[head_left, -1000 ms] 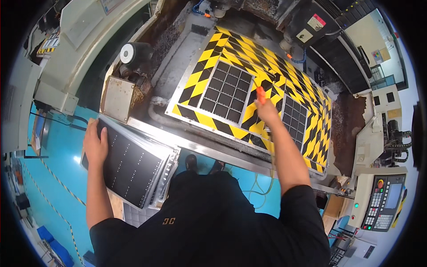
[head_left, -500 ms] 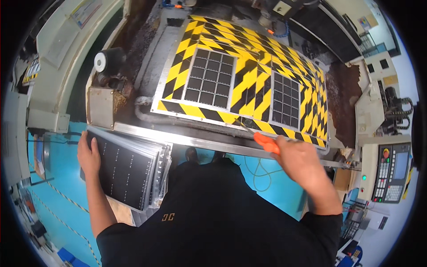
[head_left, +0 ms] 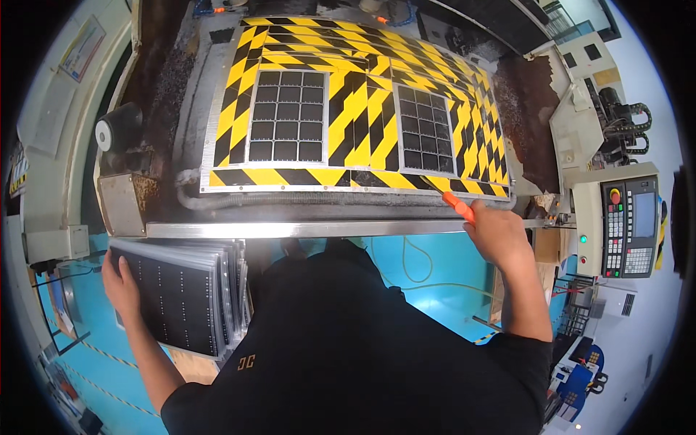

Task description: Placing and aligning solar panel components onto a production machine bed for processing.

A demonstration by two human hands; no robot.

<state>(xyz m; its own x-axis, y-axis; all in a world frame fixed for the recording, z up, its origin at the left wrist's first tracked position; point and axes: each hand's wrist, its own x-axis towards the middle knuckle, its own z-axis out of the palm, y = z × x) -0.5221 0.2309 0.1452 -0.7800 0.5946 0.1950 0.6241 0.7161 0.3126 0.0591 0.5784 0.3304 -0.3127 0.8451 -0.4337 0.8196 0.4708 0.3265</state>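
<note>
My left hand (head_left: 125, 286) grips the left edge of a stack of black sheets (head_left: 165, 293), its thumb spread over the top one. The sheets have rows of small white marks and lie in clear layers. My right hand (head_left: 500, 235) is closed round an orange-handled tool (head_left: 458, 206) with a thin metal shaft. The shaft's tip is at the front border of a yellow-and-black striped plate (head_left: 362, 156), below the right panel. Two black gridded panels sit in the plate, a left one (head_left: 288, 116) and a right one (head_left: 425, 132).
A metal rail (head_left: 304, 230) runs along the machine bed's front. At left is a dark roller with a white end (head_left: 106, 135). To the right stands a control panel (head_left: 629, 228) with a screen and buttons. A thin hose (head_left: 419, 272) loops over the blue floor.
The view has shifted, so the plate and stack appear further left. My right hand has moved the orange-handled tool rightward along the plate's front border. My left hand stays on the stack.
</note>
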